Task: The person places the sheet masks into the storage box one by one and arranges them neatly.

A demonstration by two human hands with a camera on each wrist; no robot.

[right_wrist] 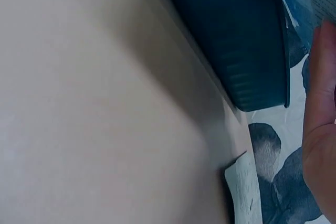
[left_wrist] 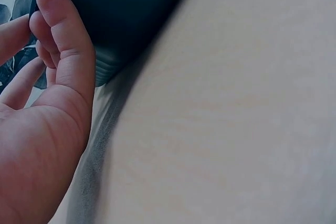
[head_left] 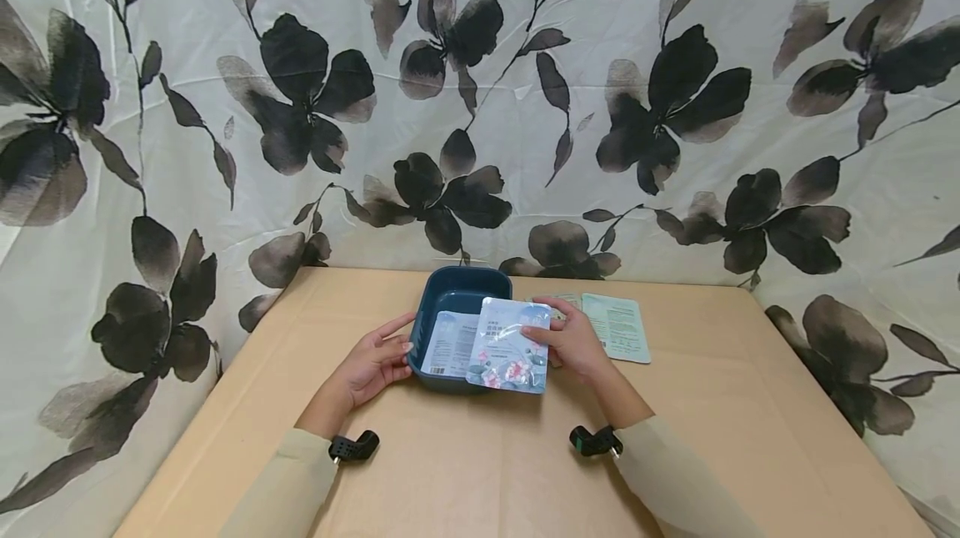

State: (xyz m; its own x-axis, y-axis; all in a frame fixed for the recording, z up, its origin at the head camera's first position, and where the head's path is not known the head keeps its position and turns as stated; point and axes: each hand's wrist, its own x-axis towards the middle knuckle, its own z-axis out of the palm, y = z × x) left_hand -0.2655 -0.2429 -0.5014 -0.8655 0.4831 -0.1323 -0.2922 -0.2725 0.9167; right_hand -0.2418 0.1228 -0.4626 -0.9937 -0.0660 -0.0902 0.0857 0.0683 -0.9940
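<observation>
My right hand (head_left: 573, 342) pinches a light blue sheet mask packet (head_left: 510, 346) printed with pink flowers, thumb on its front. The packet is raised over the right front of a dark blue plastic basin (head_left: 429, 304), hiding that corner. Inside the basin lies another packet (head_left: 452, 342), its side with small text and a barcode facing up. At the basin's left side my left hand (head_left: 372, 364) holds the rim. In the left wrist view its fingers (left_wrist: 73, 66) lie against the outer wall.
To the right of the basin, a pale green packet (head_left: 617, 328) with printed text lies on the tan table (head_left: 465, 471). A second green packet (head_left: 564, 300) is mostly hidden behind my right hand. A white floral cloth (head_left: 555, 188) hangs behind the table.
</observation>
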